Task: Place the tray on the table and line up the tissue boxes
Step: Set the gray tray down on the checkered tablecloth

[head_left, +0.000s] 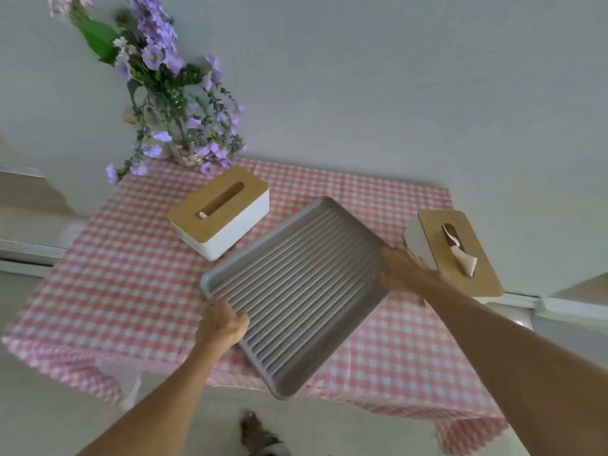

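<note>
A grey ribbed tray (296, 291) lies slantwise over the middle of the table (115, 291), which wears a pink checked cloth. My left hand (222, 325) grips the tray's near-left rim. My right hand (403, 269) holds its right rim. One tissue box (220, 210), white with a wooden lid and slot, stands behind the tray's left corner. A second tissue box (457, 251), with a tissue poking from its wooden lid, sits at the table's far right edge, just beyond my right hand.
A vase of purple flowers (171, 103) stands at the table's back left corner against the white wall. My foot (253, 429) shows on the floor below the table's front edge. The tray's near corner overhangs that edge.
</note>
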